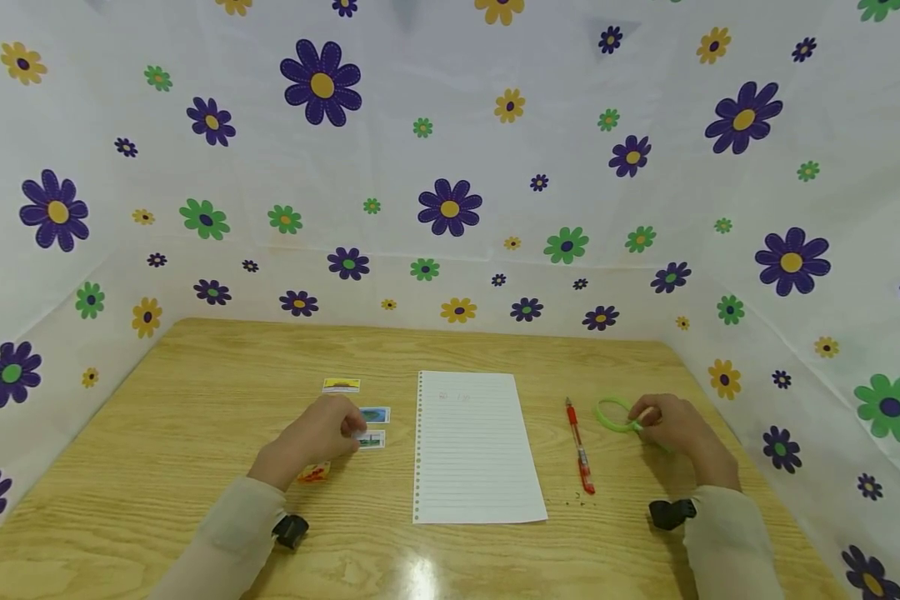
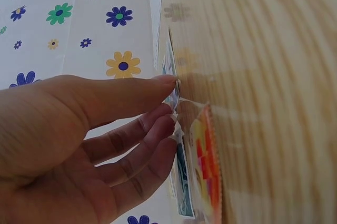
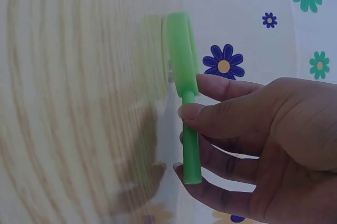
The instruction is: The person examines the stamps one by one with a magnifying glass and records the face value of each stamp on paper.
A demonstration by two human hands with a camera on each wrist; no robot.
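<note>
My left hand (image 1: 311,437) is at the left end of a small postage stamp (image 1: 372,440), thumb and fingertips gripping its edge in the left wrist view. Just behind lies a blue-green stamp (image 1: 377,414), and farther back a yellow stamp (image 1: 341,385). A red and yellow stamp (image 2: 206,155) is partly hidden under the left hand in the head view. On the right, my right hand (image 1: 671,425) pinches the handle of a green magnifying glass (image 3: 182,55) between thumb and fingers. Its ring stands edge-on in the right wrist view, close to the tabletop.
A lined sheet of paper (image 1: 476,450) with faint red writing lies mid-table. Right of it is a red pen (image 1: 580,446), with dark crumbs (image 1: 581,500) near its lower end. Flower-patterned cloth (image 1: 450,150) encloses the wooden table (image 1: 232,358) at the back and sides.
</note>
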